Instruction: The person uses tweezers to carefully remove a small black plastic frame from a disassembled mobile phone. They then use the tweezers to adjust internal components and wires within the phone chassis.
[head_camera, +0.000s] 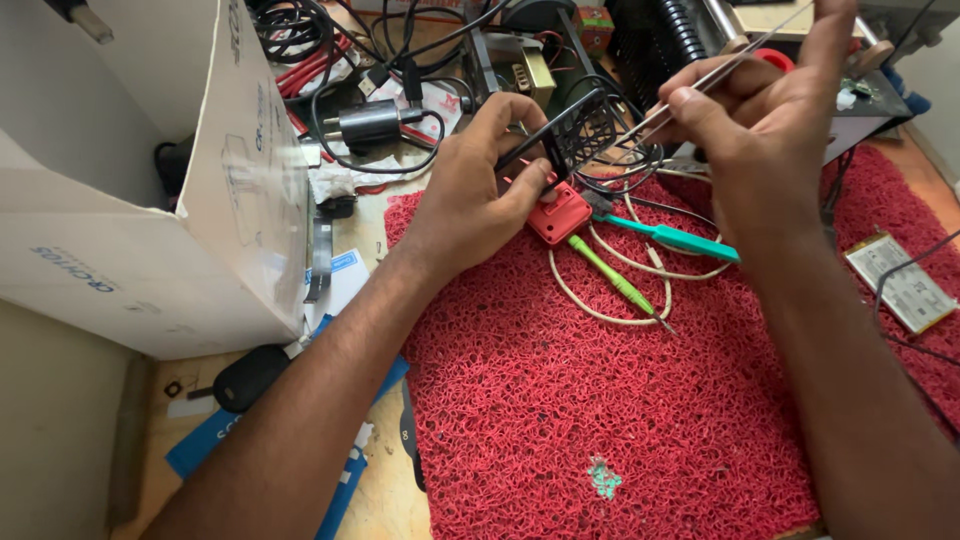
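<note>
Pinched in right hand, tweezers probe left hand's red device.

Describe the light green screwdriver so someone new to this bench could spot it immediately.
Start at the red looped mat. Just below the small red device under the left hand lies the light green screwdriver, crossing a cream cable. It is slimmer and yellower than the teal tool beside it.

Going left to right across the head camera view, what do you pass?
White cardboard box → left hand on a small red block → green screwdriver → right hand holding tweezers → flat battery pack.
</note>
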